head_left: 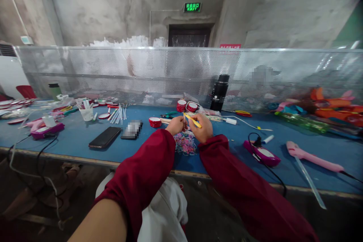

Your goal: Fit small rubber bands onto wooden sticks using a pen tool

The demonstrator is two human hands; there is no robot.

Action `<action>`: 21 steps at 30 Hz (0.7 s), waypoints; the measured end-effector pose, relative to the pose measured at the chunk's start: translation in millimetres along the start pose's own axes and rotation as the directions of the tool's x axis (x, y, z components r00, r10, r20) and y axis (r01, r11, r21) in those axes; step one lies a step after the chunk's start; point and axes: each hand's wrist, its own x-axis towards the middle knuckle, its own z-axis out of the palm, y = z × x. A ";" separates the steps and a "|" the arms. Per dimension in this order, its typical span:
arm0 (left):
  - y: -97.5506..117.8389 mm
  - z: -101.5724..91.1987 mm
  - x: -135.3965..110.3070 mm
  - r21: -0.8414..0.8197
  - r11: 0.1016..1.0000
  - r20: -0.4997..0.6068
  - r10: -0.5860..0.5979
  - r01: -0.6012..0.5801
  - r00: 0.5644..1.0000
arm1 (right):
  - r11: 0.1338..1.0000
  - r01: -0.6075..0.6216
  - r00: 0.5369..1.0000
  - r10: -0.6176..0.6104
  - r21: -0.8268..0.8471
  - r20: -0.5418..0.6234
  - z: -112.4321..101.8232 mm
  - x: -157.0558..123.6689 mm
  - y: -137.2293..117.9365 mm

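Above the middle of the blue table, my right hand (204, 129) is closed around a slim yellow pen-like tool (196, 122). Its tip points up and left, toward my left hand (177, 124). The left fingers are pinched together close to that tip; whatever they hold is too small to make out. Just below both hands lies a loose heap of thin, multicoloured loops (185, 144). A red-and-white round roll (154, 122) sits left of my left hand. Behind the hands are two more red rolls (181, 106) and dark green-handled pliers (169, 114).
Two phones (104, 137) lie to the left, near a white cup of sticks (86, 113). A black bottle (219, 92) stands behind. Rightward are a purple device (261, 153) and a pink glue gun (314, 157) with cords. A perforated metal screen (170, 72) borders the table.
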 end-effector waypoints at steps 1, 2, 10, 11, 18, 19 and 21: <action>0.3 0.0 -0.2 0.001 1.000 0.000 -0.002 0.002 1.000 | 1.000 0.000 1.000 0.000 0.002 0.005 0.0 0.0 0.2; 0.8 0.0 -0.4 0.002 1.000 0.001 -0.005 0.005 1.000 | 1.000 -0.002 1.000 0.002 0.000 0.007 0.1 0.0 0.5; 2.2 -0.5 -1.1 0.003 1.000 0.011 -0.017 0.017 1.000 | 1.000 0.002 1.000 -0.002 0.000 -0.005 0.0 0.0 1.3; 2.0 -0.5 -1.0 0.004 1.000 0.011 -0.016 0.016 1.000 | 1.000 0.001 1.000 -0.001 0.000 -0.001 0.0 0.1 1.3; 1.8 -1.3 -0.9 0.009 1.000 0.015 -0.013 0.013 1.000 | 1.000 0.002 1.000 -0.002 -0.001 -0.026 0.3 0.6 1.6; 2.1 -1.2 -1.1 0.008 1.000 0.017 -0.014 0.014 1.000 | 1.000 0.004 1.000 -0.004 0.005 -0.016 0.3 0.6 1.3; 3.2 -0.9 -1.8 0.006 1.000 0.019 -0.016 0.016 1.000 | 1.000 -0.002 1.000 0.002 0.007 0.000 0.3 0.5 0.9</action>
